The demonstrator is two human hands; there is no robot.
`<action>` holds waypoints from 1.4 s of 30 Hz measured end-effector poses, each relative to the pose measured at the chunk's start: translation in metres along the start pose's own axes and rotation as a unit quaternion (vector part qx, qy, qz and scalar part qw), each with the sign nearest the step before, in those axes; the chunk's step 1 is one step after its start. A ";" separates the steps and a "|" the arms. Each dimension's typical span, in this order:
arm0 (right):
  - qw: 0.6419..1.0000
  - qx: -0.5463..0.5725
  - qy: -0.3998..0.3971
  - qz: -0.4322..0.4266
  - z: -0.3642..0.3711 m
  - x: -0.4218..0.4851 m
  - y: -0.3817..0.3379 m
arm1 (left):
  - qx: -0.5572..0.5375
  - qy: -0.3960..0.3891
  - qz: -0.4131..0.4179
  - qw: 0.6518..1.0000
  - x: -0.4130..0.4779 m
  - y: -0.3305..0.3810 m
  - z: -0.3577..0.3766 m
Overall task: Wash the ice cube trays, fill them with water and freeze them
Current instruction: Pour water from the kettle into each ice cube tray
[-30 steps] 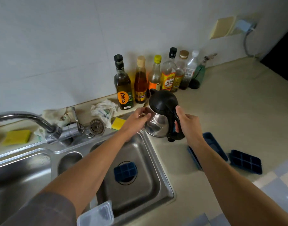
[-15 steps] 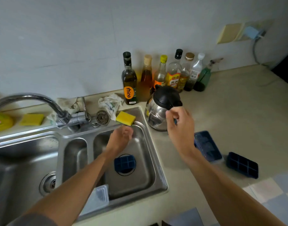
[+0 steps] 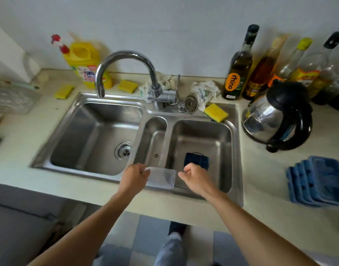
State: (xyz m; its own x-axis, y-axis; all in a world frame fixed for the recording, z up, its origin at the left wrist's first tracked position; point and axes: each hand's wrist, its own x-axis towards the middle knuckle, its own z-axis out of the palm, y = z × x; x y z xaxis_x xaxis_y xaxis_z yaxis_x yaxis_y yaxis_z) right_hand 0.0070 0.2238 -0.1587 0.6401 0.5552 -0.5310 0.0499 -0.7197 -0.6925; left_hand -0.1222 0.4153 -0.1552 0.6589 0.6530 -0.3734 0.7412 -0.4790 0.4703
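As your 2 bare forearms reach toward the front rim of the sink (image 3: 238, 150), your left hand (image 3: 135, 176) pinches the left end of a clear plastic container (image 3: 162, 177). The container lies across that front rim, in front of the sink's narrow middle basin. Your right hand (image 3: 195, 177) is just beside the container's right end, fingers curled in and holding nothing; whether it touches the container cannot be told.

Just beyond that hand, 1 dark blue ice cube tray (image 3: 196, 160) lies on the floor of the sink's right basin. On the counter right of the sink sit blue ice cube trays (image 3: 318, 181), too blurred to count. Farther back on that side stands a steel kettle (image 3: 270, 116) with a black handle. 1 yellow sponge (image 3: 215, 112) rests on the sink's back right corner. A curved tap (image 3: 126, 54) arches from the sink's back rim over the left basin. Bottles (image 3: 239, 68) line the wall behind the sink's right side.
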 end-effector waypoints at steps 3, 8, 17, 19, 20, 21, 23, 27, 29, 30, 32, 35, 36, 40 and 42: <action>0.999 -0.016 -0.034 0.016 0.026 0.007 0.001 | 0.021 -0.019 -0.033 0.999 -0.007 -0.016 0.005; 0.998 -0.040 -0.041 0.020 0.045 0.019 0.002 | 0.031 -0.042 -0.025 0.998 -0.005 -0.018 0.012; 0.999 -0.025 -0.021 0.031 0.042 0.021 -0.007 | 0.037 0.006 -0.022 0.999 0.008 -0.011 0.004; 0.999 0.006 -0.023 0.038 0.038 0.022 -0.010 | 0.035 0.010 -0.021 0.999 0.014 -0.010 0.000; 0.999 0.018 -0.020 0.039 0.035 0.023 -0.011 | 0.034 0.009 -0.018 0.999 0.018 -0.009 -0.002; 0.999 0.026 -0.015 0.039 0.031 0.024 -0.012 | 0.032 0.005 -0.015 0.999 0.022 -0.007 -0.004; 0.998 0.052 0.003 0.046 0.021 0.027 -0.011 | 0.007 -0.018 -0.008 1.000 0.033 0.001 -0.006; 0.988 0.121 0.062 0.080 -0.005 0.039 0.005 | -0.084 -0.094 0.013 0.992 0.064 0.033 0.001; 0.981 0.134 0.094 0.100 -0.017 0.047 0.020 | -0.093 -0.132 0.039 0.986 0.078 0.055 0.013; 0.979 0.134 0.108 0.114 -0.022 0.052 0.029 | -0.086 -0.150 0.053 0.983 0.086 0.067 0.021; 0.971 0.131 0.130 0.150 -0.028 0.065 0.048 | -0.063 -0.179 0.075 0.979 0.100 0.087 0.040; 0.964 0.120 0.135 0.196 -0.026 0.088 0.071 | -0.011 -0.209 0.087 0.974 0.121 0.107 0.073; 0.963 0.115 0.135 0.204 -0.024 0.095 0.077 | 0.015 -0.211 0.091 0.973 0.127 0.111 0.084; 0.960 0.091 0.157 0.215 -0.013 0.121 0.096 | 0.091 -0.222 0.077 0.968 0.149 0.113 0.119; 0.963 0.074 0.165 0.199 -0.008 0.129 0.105 | 0.098 -0.224 0.078 0.967 0.156 0.108 0.133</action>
State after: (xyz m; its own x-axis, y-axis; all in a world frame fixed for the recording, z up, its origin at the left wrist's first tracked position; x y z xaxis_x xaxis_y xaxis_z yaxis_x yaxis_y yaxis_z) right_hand 0.1007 0.2165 -0.2963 0.7956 0.0676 -0.6021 -0.3442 -0.7674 -0.5410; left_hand 0.0778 0.3870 -0.2692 0.7220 0.2651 -0.6391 0.6092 -0.6814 0.4057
